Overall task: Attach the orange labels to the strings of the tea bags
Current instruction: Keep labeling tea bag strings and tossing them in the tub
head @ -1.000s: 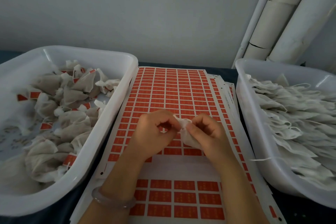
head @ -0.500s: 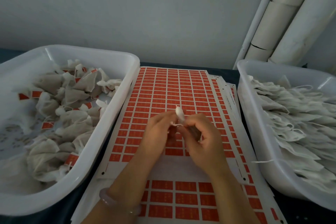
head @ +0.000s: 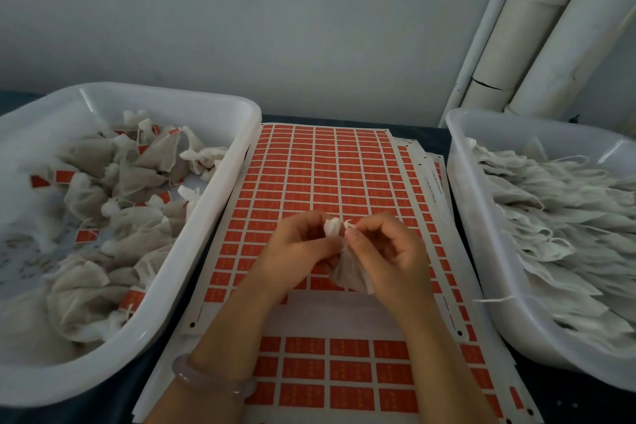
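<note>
A white tea bag hangs between my two hands above the sheet of orange labels. My left hand pinches the bag's gathered top, a white tuft by its fingertips. My right hand pinches the string end right beside that tuft, while the bag's body drops below its palm. Whether an orange label is on the string I cannot tell.
A white tub on the left holds tea bags with orange labels. A white tub on the right holds flat unlabelled tea bags with loose strings. More label sheets lie under my wrists. White pipes stand at the back right.
The hands have turned the tea bag: its body now hangs below my right palm, and the gathered top sits between both sets of fingertips. Both hands stay over the same spot.
</note>
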